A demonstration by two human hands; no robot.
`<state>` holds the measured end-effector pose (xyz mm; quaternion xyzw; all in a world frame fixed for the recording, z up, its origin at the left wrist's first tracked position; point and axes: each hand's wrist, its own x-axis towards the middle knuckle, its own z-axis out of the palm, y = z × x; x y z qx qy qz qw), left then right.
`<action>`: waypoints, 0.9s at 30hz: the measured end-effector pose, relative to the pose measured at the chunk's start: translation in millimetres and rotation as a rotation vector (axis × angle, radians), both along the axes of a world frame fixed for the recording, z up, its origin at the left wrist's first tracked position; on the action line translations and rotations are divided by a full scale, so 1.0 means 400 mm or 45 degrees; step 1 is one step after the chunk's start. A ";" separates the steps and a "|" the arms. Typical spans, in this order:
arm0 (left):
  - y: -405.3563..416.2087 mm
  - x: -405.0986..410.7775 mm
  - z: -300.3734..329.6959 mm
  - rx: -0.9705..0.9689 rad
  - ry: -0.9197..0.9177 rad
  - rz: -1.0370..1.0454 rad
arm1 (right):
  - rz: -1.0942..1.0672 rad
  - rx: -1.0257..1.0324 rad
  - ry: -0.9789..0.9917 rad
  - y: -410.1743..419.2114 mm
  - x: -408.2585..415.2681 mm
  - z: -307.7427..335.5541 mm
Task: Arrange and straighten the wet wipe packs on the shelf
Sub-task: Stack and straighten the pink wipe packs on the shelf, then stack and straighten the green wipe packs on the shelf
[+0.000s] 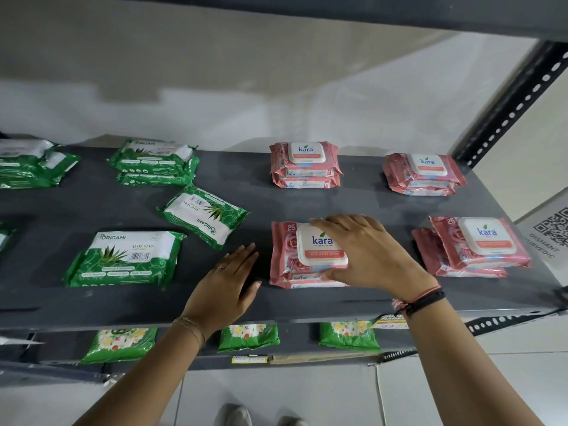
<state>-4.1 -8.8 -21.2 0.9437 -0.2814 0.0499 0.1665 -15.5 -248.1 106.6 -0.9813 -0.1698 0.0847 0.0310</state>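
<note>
Your right hand [368,253] lay over the near-centre stack of pink plastic rose-water wipe packs with white flip lids [302,256], its fingers [335,224] spread across the far edge of the top pack's lid while the thumb pressed against the stack's front edge, so the top pack was gripped between them. That stack sat on the dark grey metal shelf [276,204], towards its front edge, with at least one more pink pack under the top one. Your left hand [229,281] rested flat on the bare shelf just to the left of that stack, fingers [242,253] held close together and pointing away from you, not touching any pack. To the right, near the shelf's end, stood another pink stack [479,244] whose top pack was skewed over the one below. Two more pink stacks sat at the back, one behind your right hand [305,164] and one further right [425,173]. On the left half, a green and white aloe vera wipe pack [126,259] lay flat near the front, a second green pack [204,215] lay turned at an angle behind it, and a green stack [155,162] sat at the back. More green packs [30,164] showed at the far left edge.
</note>
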 end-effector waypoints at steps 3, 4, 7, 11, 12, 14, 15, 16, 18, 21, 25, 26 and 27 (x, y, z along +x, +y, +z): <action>-0.002 -0.002 0.003 0.006 0.002 0.005 | -0.014 0.011 0.026 -0.001 -0.003 0.002; -0.002 -0.006 0.007 0.010 0.001 0.009 | -0.020 0.015 0.039 0.000 -0.005 0.006; 0.000 -0.028 0.028 0.006 0.000 0.038 | 0.007 0.038 -0.015 0.015 -0.011 0.022; 0.022 -0.066 0.059 0.001 -0.045 0.132 | 0.084 0.189 -0.170 0.072 -0.003 0.046; 0.036 -0.072 0.065 -0.007 -0.067 0.158 | 0.100 0.217 -0.199 0.094 0.002 0.047; 0.083 -0.080 0.080 -0.026 -0.119 0.216 | 0.113 0.256 -0.250 0.149 0.015 0.039; 0.116 -0.082 0.088 -0.025 -0.146 0.246 | 0.116 0.280 -0.272 0.181 0.024 0.032; 0.157 -0.083 0.094 -0.016 -0.174 0.277 | 0.118 0.312 -0.284 0.219 0.034 0.022; 0.254 -0.080 0.103 0.022 -0.210 0.356 | 0.110 0.350 -0.260 0.299 0.062 -0.005; 0.394 -0.075 0.100 0.090 -0.173 0.491 | 0.026 0.329 -0.156 0.400 0.123 -0.057; 0.532 -0.064 0.070 0.211 -0.062 0.548 | -0.180 0.271 0.060 0.465 0.203 -0.104; 0.559 -0.059 0.062 0.238 -0.044 0.548 | -0.224 0.251 0.106 0.474 0.216 -0.111; 0.581 -0.053 0.055 0.252 -0.032 0.545 | -0.256 0.241 0.131 0.482 0.224 -0.116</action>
